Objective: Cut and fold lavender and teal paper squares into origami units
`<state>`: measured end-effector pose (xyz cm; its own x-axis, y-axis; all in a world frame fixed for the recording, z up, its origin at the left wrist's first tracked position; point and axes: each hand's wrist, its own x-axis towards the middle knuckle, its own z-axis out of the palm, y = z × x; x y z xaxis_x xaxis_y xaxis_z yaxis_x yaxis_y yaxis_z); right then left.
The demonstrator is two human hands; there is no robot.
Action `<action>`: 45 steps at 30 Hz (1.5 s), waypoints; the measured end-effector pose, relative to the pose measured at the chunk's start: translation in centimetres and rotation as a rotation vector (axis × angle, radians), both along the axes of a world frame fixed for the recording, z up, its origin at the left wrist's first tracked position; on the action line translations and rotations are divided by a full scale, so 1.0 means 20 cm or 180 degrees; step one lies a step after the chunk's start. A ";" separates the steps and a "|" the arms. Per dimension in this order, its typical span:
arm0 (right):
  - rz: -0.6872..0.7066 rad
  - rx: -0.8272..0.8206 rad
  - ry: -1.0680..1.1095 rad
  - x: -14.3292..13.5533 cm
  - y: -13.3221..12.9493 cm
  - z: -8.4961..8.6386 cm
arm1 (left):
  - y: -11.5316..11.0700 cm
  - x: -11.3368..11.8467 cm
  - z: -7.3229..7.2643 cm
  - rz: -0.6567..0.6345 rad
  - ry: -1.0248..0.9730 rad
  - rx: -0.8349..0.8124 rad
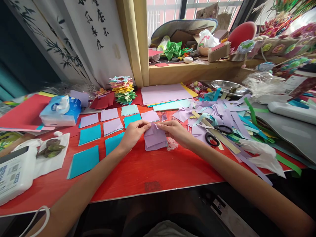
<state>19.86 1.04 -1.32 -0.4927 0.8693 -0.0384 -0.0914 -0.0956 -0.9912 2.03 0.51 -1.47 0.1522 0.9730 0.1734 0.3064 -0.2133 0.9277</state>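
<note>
Between my two hands is a small piece of purple paper [154, 129], pinched at its left by my left hand [134, 133] and at its right by my right hand [174, 131]. Just under it, several purple squares [156, 142] lie in a loose pile on the red table [133, 177]. Left of my hands, teal squares [85, 161] and purple squares [113, 126] are laid out in rows. Black-handled scissors [212, 139] rest to the right of my right hand, among paper strips.
A tissue pack [60, 111] stands at the left. Behind the squares rises a stack of folded colored paper [122, 90], beside large purple sheets [165, 93]. Cut strips [234, 115] and a metal dish [230, 87] fill the right side.
</note>
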 end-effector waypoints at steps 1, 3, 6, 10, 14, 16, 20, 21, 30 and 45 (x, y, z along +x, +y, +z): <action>0.0078 -0.0119 0.0091 0.00 0.00 0.00 | 0.00 0.00 0.00 0.0017 0.0000 0.0028; 0.0182 -0.0290 0.0196 0.01 0.00 0.01 | 0.00 0.00 0.00 0.0049 -0.0024 0.0069; 0.0331 -0.0482 0.0261 0.02 0.00 0.01 | -0.01 0.01 0.00 0.0076 -0.0033 0.0126; 0.0401 -0.0628 0.0272 0.02 0.00 -0.01 | -0.01 0.02 0.01 0.0025 0.0017 0.0178; 0.0339 -0.0675 0.0359 0.01 0.01 -0.01 | 0.00 0.00 0.02 -0.0071 0.0027 -0.0021; 0.0296 -0.0649 0.0366 0.01 0.01 -0.01 | 0.01 -0.01 0.03 -0.0234 0.0076 -0.0272; 0.0216 -0.0568 0.0250 0.02 0.02 -0.02 | 0.02 -0.03 0.03 -0.0462 0.0306 -0.0346; 0.0209 -0.0550 0.0227 0.02 0.02 -0.02 | 0.02 -0.03 0.02 -0.0499 0.0344 -0.0307; 0.0118 -0.0433 -0.0038 0.02 0.01 -0.02 | 0.02 -0.03 0.01 -0.0613 0.0569 -0.0144; 0.0288 -0.0050 -0.0655 0.02 -0.02 0.01 | -0.02 -0.01 0.06 -0.0360 0.0899 0.0149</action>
